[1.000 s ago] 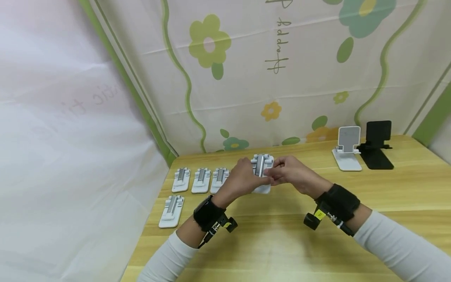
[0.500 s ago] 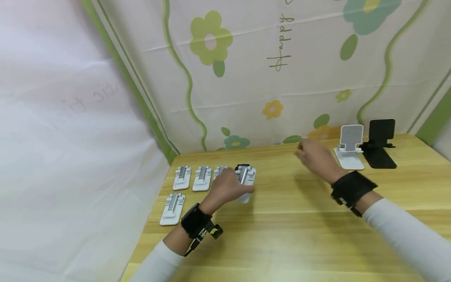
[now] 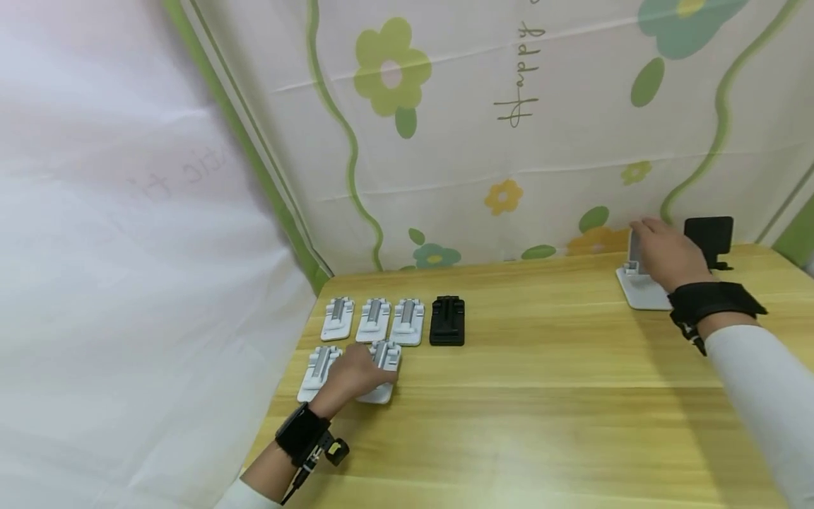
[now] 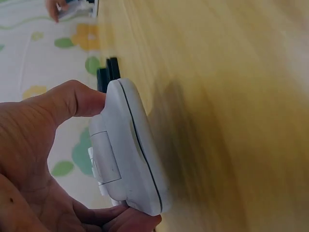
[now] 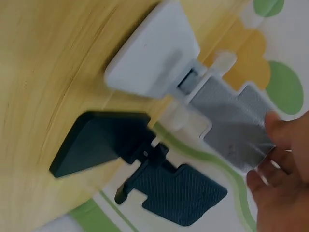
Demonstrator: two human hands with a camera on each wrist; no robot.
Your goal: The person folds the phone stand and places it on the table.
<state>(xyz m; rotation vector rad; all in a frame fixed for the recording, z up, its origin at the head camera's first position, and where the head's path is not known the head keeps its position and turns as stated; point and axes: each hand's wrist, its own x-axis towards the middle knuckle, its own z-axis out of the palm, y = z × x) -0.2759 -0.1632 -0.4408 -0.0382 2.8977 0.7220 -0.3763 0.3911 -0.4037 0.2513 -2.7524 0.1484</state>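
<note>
My left hand (image 3: 353,375) grips a folded white phone stand (image 3: 382,367) lying flat on the wooden table (image 3: 540,396), just right of another folded white stand (image 3: 318,367). The left wrist view shows thumb and fingers pinching the edges of this stand (image 4: 128,150). At the far right, my right hand (image 3: 661,254) is at an upright white stand (image 3: 639,291). Its fingertips (image 5: 282,135) touch the top edge of the grey plate (image 5: 236,121); no closed grip shows.
Three folded white stands (image 3: 375,319) and a folded black one (image 3: 447,322) lie in a row behind my left hand. An upright black stand (image 3: 709,233) is right of the white one, by the flowered backdrop. A white curtain bounds the left.
My left hand carried the folded white stand left and down to the front row. My right hand let go of it and swung right to the upright white stand.
</note>
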